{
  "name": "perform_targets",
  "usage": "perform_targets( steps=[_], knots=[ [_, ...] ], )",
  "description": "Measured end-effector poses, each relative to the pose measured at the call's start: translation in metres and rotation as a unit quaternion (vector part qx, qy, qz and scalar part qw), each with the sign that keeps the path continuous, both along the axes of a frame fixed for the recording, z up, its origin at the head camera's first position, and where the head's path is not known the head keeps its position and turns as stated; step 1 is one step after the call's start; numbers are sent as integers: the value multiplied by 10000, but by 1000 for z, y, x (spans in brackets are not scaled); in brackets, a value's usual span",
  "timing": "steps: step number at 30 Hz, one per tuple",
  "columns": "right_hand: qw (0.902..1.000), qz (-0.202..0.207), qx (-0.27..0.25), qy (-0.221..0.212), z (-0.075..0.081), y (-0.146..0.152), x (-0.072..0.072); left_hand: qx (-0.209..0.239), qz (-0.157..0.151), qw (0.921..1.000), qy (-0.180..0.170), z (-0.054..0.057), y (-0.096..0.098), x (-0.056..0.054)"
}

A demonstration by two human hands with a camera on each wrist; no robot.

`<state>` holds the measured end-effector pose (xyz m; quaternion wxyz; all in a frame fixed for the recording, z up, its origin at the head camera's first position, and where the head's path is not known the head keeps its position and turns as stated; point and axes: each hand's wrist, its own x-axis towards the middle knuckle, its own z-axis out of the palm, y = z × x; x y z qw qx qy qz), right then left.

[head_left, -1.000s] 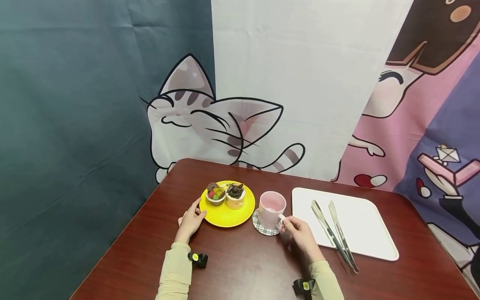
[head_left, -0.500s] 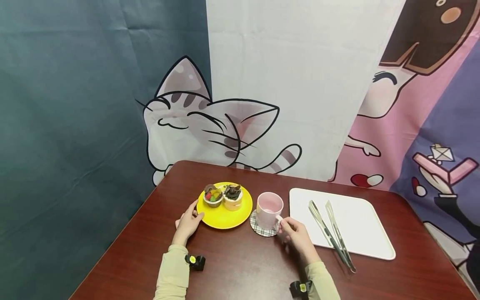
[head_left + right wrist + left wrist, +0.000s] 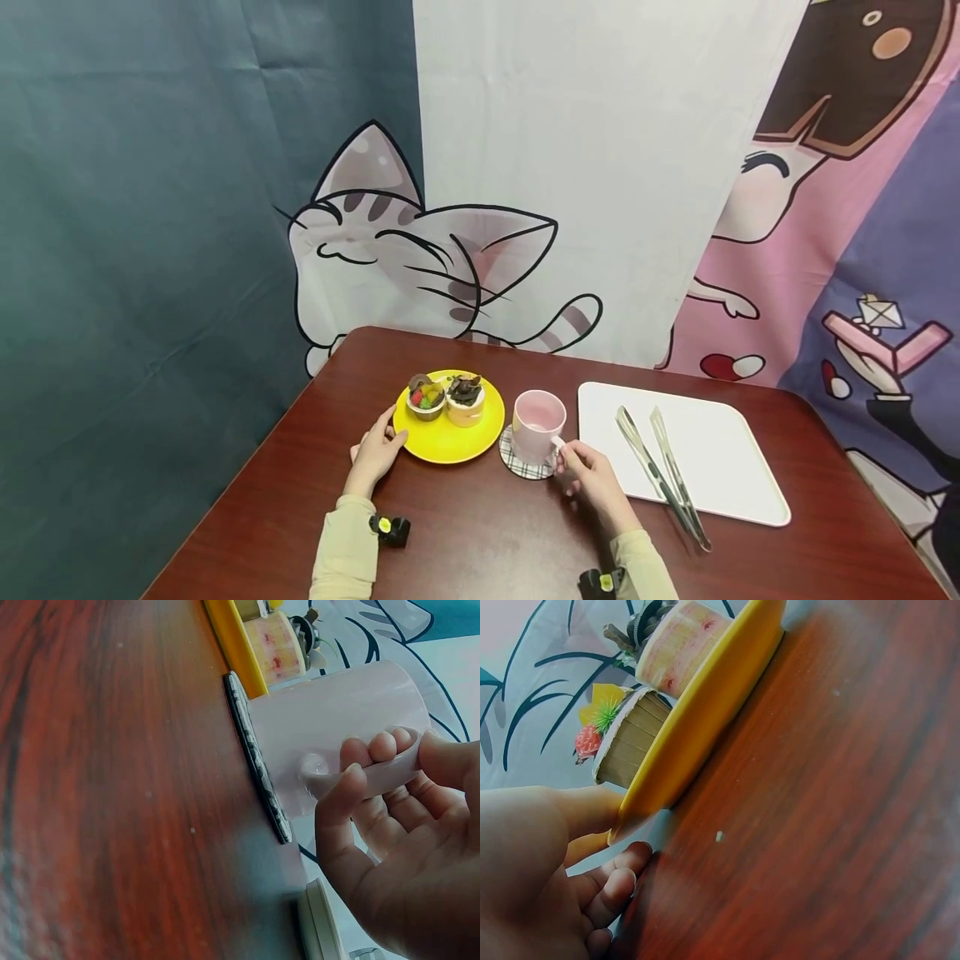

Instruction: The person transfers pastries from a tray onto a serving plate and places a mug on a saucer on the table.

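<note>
Your right hand (image 3: 588,475) has the mug (image 3: 538,425) by its handle, low and just right of centre in the head view. In the right wrist view the thumb and curled fingers (image 3: 379,750) are clamped on the handle (image 3: 375,774). The mug stands upright on a checked coaster (image 3: 517,462), and from above its inside looks pink; whether it holds liquid, you cannot tell.

Your left hand (image 3: 378,446) is at the near-left rim of the yellow plate (image 3: 450,437), left of the mug. The left wrist view shows the thumb over the plate's edge (image 3: 697,727) and fingers (image 3: 615,881) curled under it, so the rim is pinched and that side looks lifted off the table (image 3: 465,533).

If you lift the mug, I judge it best to raise it straight up so the coaster stays put, keeping it level. With the plate, keep the tilt small: the two cupcakes (image 3: 446,398) stand loose on it and could slide toward the far edge. Move both hands slowly, since plate and coaster sit just beside each other.

To the right lies a white tray (image 3: 720,433) with metal tongs (image 3: 663,475) across it, their near end over the tray's edge.

No brand, label or readable writing shows on any of these; the backdrop carries only cartoon drawings.
</note>
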<state>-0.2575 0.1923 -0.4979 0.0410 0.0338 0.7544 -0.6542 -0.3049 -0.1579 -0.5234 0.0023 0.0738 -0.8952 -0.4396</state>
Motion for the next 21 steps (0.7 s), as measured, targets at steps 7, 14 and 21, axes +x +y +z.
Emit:
perform_targets(
  steps=[7, 14, 21],
  knots=[
    [10000, 44, 14, 27, -4, 1, 0, -17, 1, 10000, 33, -3, -1, 0],
    [9999, 128, -4, 117, -4, 4, -3, -10, 22, 10000, 16, -2, 0, -2],
    [9997, 192, -105, 75, -5, 4, -1, -31, 25, 10000, 2, 0, 0, 0]
  ],
)
